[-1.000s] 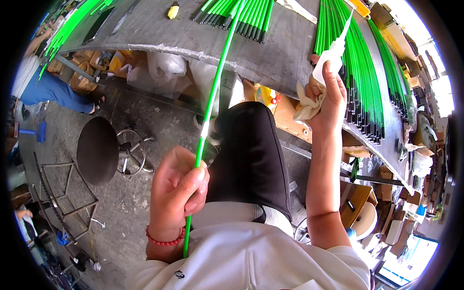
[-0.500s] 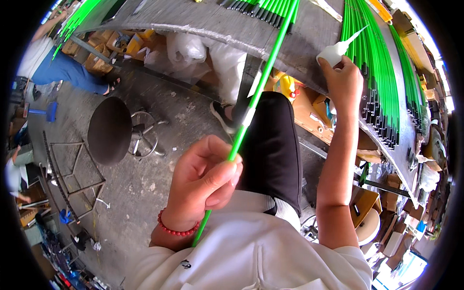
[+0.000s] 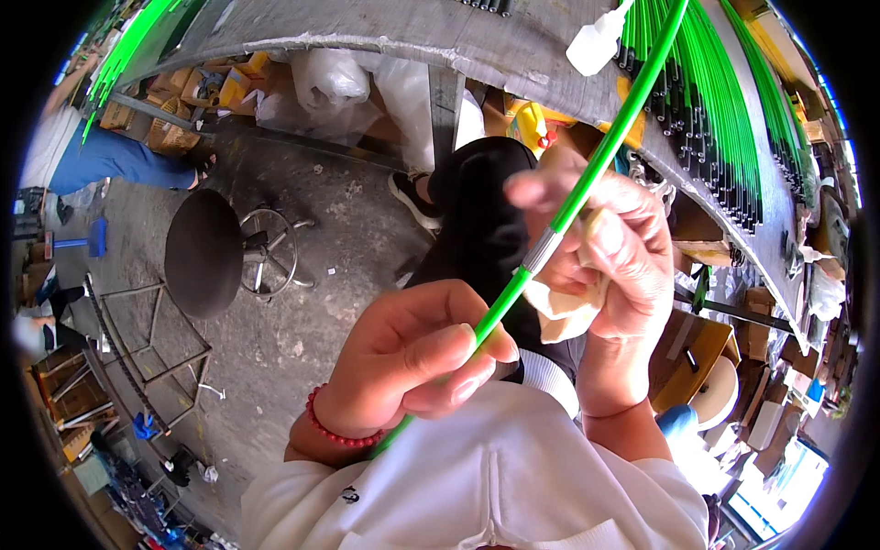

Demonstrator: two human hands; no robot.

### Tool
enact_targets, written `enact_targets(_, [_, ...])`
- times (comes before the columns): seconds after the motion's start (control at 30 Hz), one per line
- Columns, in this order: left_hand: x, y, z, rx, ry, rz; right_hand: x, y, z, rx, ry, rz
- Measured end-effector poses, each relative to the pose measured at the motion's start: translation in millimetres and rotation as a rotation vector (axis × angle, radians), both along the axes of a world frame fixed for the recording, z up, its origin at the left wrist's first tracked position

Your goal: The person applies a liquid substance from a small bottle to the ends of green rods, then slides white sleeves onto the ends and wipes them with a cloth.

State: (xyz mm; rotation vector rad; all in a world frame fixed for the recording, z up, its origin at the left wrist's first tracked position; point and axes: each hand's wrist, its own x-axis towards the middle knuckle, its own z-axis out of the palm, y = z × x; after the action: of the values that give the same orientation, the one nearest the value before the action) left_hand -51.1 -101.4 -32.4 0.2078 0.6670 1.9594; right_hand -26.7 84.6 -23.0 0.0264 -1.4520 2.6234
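My left hand [image 3: 399,353], a red bead bracelet at its wrist, closes its fingers around a slim green rod [image 3: 628,110]. The rod slants from my chest up and right over the bench. Just above the left fingers sits a silver-white sleeve [image 3: 544,252] on the rod. My right hand [image 3: 637,257] is at that sleeve, closed on a cream cloth [image 3: 573,316]; its fingertips are partly blurred. Whether the cloth touches the rod, I cannot tell. A white squeeze bottle [image 3: 594,44] with a thin nozzle lies on the bench beyond.
Bundles of green rods with black ends [image 3: 706,110] cover the right part of the grey bench [image 3: 367,23]. Boxes and plastic bags [image 3: 330,82] fill the space underneath. To the left are a round black stool [image 3: 204,252], a metal frame [image 3: 156,339] and another person's legs [image 3: 119,160].
My right hand has let go of the white bottle on the bench and come down to the rod with a cloth. The rod's upper end has swung right.
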Motion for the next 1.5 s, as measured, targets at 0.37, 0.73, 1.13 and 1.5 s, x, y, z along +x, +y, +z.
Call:
enact_targets(0.37, [14,7,5,-0.063,-0.016,-0.021,12,-9,-12,0.067,0.096,-0.031])
enact_targets(0.73, [19,10,-9,-0.285,0.186,0.059,27,-11,-23,0.130,-0.155,-0.071])
enact_targets(1.13, [22,10,-21,0.068,-0.143,-0.155,25,0,-25,0.066,0.029,0.126])
enact_targets(1.5, [22,20,-34,-0.323,0.135,0.037,30,0,-46,-0.117,-0.288,0.112])
